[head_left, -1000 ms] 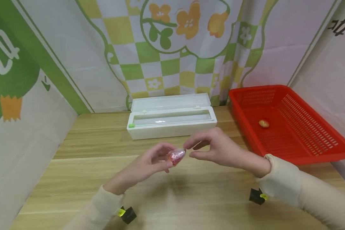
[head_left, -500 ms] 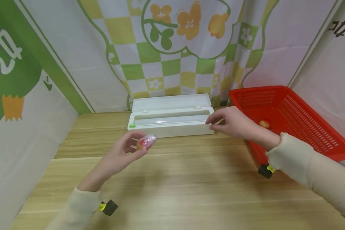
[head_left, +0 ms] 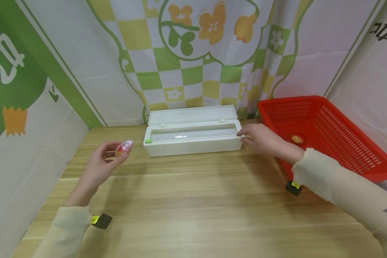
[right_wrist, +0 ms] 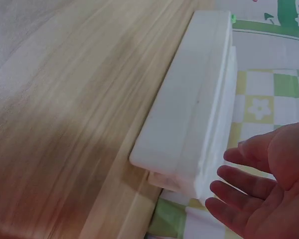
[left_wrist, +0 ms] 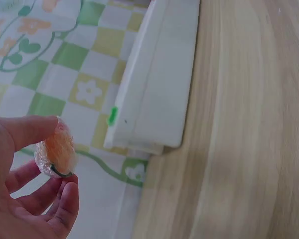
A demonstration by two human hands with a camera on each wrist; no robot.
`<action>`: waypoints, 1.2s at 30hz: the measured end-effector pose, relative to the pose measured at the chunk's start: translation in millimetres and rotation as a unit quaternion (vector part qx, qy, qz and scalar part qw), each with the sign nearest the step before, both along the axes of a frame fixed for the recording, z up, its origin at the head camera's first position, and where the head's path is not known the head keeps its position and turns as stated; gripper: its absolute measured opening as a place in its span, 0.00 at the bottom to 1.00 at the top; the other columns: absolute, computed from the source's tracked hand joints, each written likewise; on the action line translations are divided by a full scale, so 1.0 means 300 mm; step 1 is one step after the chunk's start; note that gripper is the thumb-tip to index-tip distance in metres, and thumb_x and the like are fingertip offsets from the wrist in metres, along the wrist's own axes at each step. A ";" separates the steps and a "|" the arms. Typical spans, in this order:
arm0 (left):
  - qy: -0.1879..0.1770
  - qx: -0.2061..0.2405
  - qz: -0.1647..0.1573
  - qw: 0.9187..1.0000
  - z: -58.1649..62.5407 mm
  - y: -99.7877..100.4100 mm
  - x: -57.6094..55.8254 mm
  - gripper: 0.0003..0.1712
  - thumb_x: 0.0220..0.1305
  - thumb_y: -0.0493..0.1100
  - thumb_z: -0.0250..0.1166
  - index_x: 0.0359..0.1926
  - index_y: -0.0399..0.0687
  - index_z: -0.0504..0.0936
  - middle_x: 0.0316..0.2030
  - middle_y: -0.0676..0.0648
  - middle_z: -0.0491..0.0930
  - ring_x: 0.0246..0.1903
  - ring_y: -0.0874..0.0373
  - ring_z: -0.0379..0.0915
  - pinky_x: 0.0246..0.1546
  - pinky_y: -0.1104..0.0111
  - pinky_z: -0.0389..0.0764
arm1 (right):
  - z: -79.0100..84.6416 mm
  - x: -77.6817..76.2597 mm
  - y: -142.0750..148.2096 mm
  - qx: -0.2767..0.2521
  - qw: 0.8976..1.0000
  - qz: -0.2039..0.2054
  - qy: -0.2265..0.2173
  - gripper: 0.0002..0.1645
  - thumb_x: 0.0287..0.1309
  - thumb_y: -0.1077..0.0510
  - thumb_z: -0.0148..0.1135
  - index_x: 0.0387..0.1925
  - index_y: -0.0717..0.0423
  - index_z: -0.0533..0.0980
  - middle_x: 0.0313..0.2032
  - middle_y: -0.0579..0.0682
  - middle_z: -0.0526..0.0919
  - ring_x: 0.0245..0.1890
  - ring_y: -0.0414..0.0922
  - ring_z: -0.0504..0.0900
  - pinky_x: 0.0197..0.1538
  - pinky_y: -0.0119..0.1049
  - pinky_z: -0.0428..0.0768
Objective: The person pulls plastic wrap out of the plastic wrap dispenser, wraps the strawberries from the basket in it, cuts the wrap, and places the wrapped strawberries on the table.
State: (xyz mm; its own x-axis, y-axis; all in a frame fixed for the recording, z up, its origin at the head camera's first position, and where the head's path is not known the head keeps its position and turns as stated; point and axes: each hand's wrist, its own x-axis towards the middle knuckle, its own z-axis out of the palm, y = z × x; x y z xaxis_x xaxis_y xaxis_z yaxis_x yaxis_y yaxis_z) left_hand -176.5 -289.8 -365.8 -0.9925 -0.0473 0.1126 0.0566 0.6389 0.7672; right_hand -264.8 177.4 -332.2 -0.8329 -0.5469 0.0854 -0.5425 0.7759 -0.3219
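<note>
My left hand (head_left: 101, 163) holds a small red-and-yellow piece wrapped in clear plastic film (head_left: 124, 147), up over the left part of the table. In the left wrist view the wrapped piece (left_wrist: 58, 152) looks orange with a dark green line near its lower end, gripped between thumb and fingers. A long white cling film dispenser (head_left: 195, 147) stands at the table's back, its lid raised and the film showing inside. My right hand (head_left: 266, 139) is at the dispenser's right end, fingertips right at its rim. In the right wrist view its fingers (right_wrist: 239, 181) are loosely bent and spread.
A red plastic basket (head_left: 285, 166) stands on the right, with a small yellow-and-red piece (head_left: 297, 139) inside. A green slider (head_left: 148, 141) sits at the dispenser's left end. Behind the wooden table (head_left: 187, 200) hangs a checkered, flowered curtain (head_left: 193, 77).
My left hand has carried the wrapped piece leftward, away from the middle. My right hand has moved away from it, back and right to the dispenser's right end.
</note>
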 end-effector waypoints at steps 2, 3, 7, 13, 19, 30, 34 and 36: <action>-0.002 -0.001 0.012 1.000 -0.014 -0.021 -0.004 0.36 0.62 0.55 0.62 0.65 0.41 0.66 0.58 0.38 0.70 0.53 0.54 0.67 0.41 0.83 0.71 | -0.013 -0.008 0.000 0.006 1.000 0.001 0.001 0.19 0.62 0.61 0.56 0.52 0.64 0.78 0.52 0.61 0.82 0.53 0.55 0.78 0.58 0.52 0.75; -0.002 0.000 0.015 1.000 -0.022 -0.031 -0.006 0.36 0.63 0.55 0.62 0.65 0.40 0.66 0.58 0.36 0.70 0.53 0.52 0.67 0.40 0.83 0.72 | -0.019 -0.011 0.000 0.010 1.000 0.003 0.001 0.19 0.62 0.61 0.56 0.53 0.64 0.78 0.52 0.62 0.81 0.54 0.56 0.78 0.59 0.52 0.75; -0.019 0.001 0.034 0.999 -0.054 -0.065 -0.011 0.36 0.63 0.55 0.62 0.65 0.39 0.65 0.58 0.33 0.69 0.53 0.44 0.69 0.36 0.82 0.73 | -0.037 -0.017 0.002 0.021 1.000 0.011 -0.004 0.21 0.64 0.61 0.54 0.56 0.66 0.76 0.54 0.64 0.79 0.56 0.58 0.76 0.61 0.54 0.73; -0.044 -0.015 0.068 0.997 -0.091 -0.103 -0.019 0.38 0.63 0.57 0.61 0.65 0.38 0.65 0.58 0.31 0.68 0.54 0.41 0.70 0.32 0.80 0.75 | -0.051 -0.019 0.003 0.027 0.999 0.027 0.009 0.19 0.64 0.62 0.53 0.54 0.66 0.77 0.52 0.64 0.80 0.54 0.58 0.76 0.61 0.53 0.72; -0.065 -0.032 0.088 0.993 -0.119 -0.125 -0.032 0.39 0.62 0.59 0.60 0.64 0.37 0.65 0.58 0.31 0.69 0.53 0.43 0.70 0.32 0.79 0.74 | -0.060 -0.021 0.003 0.033 0.998 0.037 0.024 0.17 0.62 0.63 0.54 0.49 0.66 0.79 0.49 0.64 0.80 0.52 0.57 0.76 0.58 0.53 0.74; -0.087 -0.094 0.086 0.988 -0.168 -0.146 -0.044 0.37 0.63 0.57 0.60 0.61 0.34 0.67 0.52 0.31 0.73 0.48 0.43 0.72 0.34 0.70 0.74 | -0.062 -0.019 -0.006 0.043 0.998 0.035 0.030 0.16 0.61 0.63 0.56 0.49 0.65 0.80 0.47 0.64 0.79 0.48 0.57 0.77 0.56 0.52 0.76; -0.088 -0.097 0.083 0.988 -0.170 -0.142 -0.044 0.36 0.63 0.57 0.61 0.61 0.34 0.67 0.53 0.30 0.73 0.49 0.42 0.72 0.36 0.69 0.73 | -0.061 -0.020 -0.007 0.048 0.998 0.034 0.033 0.16 0.60 0.64 0.56 0.48 0.65 0.80 0.46 0.64 0.80 0.47 0.56 0.77 0.55 0.51 0.77; -0.088 -0.098 0.083 0.988 -0.169 -0.139 -0.045 0.37 0.63 0.57 0.61 0.61 0.34 0.67 0.53 0.30 0.73 0.49 0.42 0.72 0.37 0.68 0.74 | -0.060 -0.020 -0.007 0.050 0.998 0.032 0.032 0.16 0.60 0.64 0.57 0.48 0.65 0.80 0.46 0.64 0.80 0.46 0.56 0.77 0.55 0.51 0.77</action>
